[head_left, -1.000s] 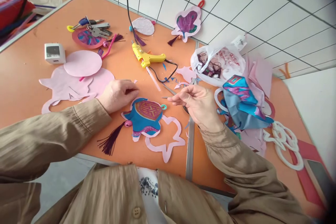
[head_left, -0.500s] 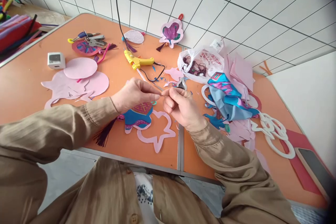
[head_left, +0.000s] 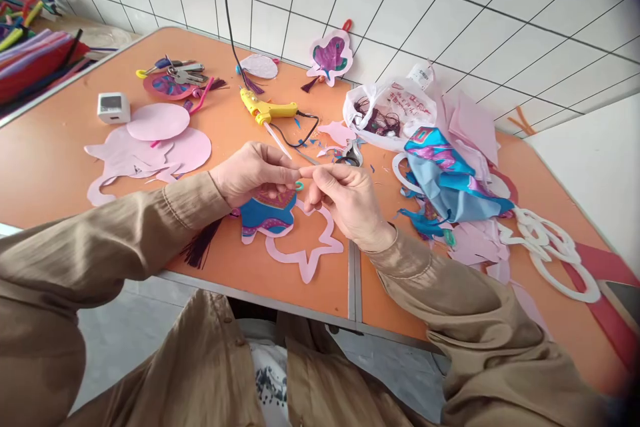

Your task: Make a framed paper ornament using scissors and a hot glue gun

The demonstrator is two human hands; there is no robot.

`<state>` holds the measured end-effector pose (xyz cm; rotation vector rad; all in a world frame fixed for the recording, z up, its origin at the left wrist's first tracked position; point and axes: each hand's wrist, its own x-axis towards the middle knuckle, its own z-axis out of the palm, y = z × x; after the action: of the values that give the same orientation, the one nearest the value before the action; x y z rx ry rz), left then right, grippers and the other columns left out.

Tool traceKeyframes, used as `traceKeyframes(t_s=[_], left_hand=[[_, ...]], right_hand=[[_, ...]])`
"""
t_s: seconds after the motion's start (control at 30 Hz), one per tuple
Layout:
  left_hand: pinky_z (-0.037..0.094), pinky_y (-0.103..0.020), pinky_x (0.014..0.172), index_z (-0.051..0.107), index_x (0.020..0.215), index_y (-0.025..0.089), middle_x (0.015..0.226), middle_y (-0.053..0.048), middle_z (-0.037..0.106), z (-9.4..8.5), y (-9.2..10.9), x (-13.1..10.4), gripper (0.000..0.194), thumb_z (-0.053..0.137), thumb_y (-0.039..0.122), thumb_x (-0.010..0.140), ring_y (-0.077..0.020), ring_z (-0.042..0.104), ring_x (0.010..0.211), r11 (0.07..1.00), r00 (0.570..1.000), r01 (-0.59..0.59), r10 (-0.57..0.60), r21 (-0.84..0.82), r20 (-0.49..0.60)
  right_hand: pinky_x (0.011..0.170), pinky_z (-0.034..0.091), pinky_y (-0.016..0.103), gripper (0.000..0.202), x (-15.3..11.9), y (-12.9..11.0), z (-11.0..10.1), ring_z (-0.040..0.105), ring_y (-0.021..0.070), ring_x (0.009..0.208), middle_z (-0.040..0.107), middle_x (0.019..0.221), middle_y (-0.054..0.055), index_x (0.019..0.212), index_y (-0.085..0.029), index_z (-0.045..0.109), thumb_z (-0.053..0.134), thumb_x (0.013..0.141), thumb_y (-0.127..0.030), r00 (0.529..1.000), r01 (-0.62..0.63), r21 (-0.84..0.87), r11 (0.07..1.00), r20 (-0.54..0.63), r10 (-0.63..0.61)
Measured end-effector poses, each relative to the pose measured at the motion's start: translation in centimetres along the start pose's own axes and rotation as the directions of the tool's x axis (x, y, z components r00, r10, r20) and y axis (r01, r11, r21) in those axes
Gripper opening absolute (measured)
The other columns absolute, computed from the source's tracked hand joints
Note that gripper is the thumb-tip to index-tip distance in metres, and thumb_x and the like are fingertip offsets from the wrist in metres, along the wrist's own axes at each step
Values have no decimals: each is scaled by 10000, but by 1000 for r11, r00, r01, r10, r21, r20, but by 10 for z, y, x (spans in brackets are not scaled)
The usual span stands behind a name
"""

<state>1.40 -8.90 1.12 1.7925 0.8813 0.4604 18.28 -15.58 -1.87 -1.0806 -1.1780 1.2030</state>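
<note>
My left hand (head_left: 255, 173) and my right hand (head_left: 347, 200) meet fingertip to fingertip over the orange table. Both are closed in a pinch, and whatever lies between the fingers is too small or hidden to name. Beneath them lies a blue and pink patterned fabric cutout (head_left: 267, 217) on pink backing, with a dark tassel (head_left: 203, 243) at its left. Partly under my right hand is a pink star-like outline (head_left: 307, 257). Just beyond the hands, scissors (head_left: 350, 155) rest among scraps, and a yellow glue gun (head_left: 267, 109) lies with its glue stick pointing toward me.
Pink cutouts (head_left: 160, 123) and a white cube (head_left: 113, 107) sit at left, keys (head_left: 185, 71) behind them. On the right are a plastic bag (head_left: 395, 110) of dark tassels, blue fabric (head_left: 440, 180) and white outlines (head_left: 555, 247). A black cord (head_left: 227, 7) hangs by the tiled wall.
The view has shifted slightly, so the table's things appear a little to the right. My hands stay pinched together, with the fingers slightly rearranged.
</note>
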Motion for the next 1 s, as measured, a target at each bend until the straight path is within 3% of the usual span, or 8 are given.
traceKeyframes(t_s=[0.07, 0.23, 0.43, 0.6, 0.8, 1.0], left_hand=[[460, -251, 503, 688, 790, 115, 616, -36, 678, -2, 0, -1, 154, 566, 182, 859, -109, 581, 537, 999, 1000, 16, -16, -33, 11], [395, -215, 426, 656, 678, 132, 540, 0, 608, -5, -7, 3, 47, 660, 118, 722, -84, 522, 453, 933, 994, 105, -85, -345, 72], [328, -224, 424, 601, 625, 148, 506, 26, 506, -4, -13, 8, 155, 657, 201, 760, -65, 428, 431, 956, 1000, 20, -19, -291, 7], [332, -240, 419, 580, 640, 150, 506, 18, 495, -1, -14, 8, 169, 685, 236, 741, -68, 418, 428, 930, 999, -44, 50, -366, 8], [301, -183, 372, 607, 593, 135, 469, 20, 509, 2, -21, 10, 161, 747, 194, 649, -49, 424, 402, 825, 998, 2, 37, -566, 57], [267, -174, 376, 635, 620, 121, 469, 18, 540, 4, -22, 8, 168, 779, 186, 677, -43, 419, 394, 781, 983, 64, 59, -621, 175]], right_hand=[[461, 420, 243, 278, -3, 3, 1, 595, 103, 461, 620, 522, -43, 846, -206, 747, 686, 829, -477, 999, 32, -28, 999, 7, -32], [492, 435, 250, 248, -6, 12, 1, 606, 108, 495, 646, 546, -39, 914, -226, 759, 660, 866, -448, 995, 92, -42, 995, 26, -91], [509, 457, 262, 236, -3, 15, 3, 618, 114, 508, 648, 554, -34, 913, -216, 761, 666, 863, -426, 989, 138, -117, 984, -46, -144], [512, 456, 260, 201, -4, 12, 4, 634, 114, 516, 658, 555, -35, 935, -230, 764, 654, 884, -390, 978, 202, -141, 969, -33, -208], [516, 457, 270, 234, -3, 14, 3, 610, 117, 512, 654, 554, -30, 921, -218, 760, 661, 871, -425, 974, 218, -199, 955, -14, -225], [471, 425, 263, 257, -2, 2, 8, 584, 112, 467, 576, 523, -50, 811, -216, 714, 706, 806, -473, 989, 147, -11, 989, 8, -147]])
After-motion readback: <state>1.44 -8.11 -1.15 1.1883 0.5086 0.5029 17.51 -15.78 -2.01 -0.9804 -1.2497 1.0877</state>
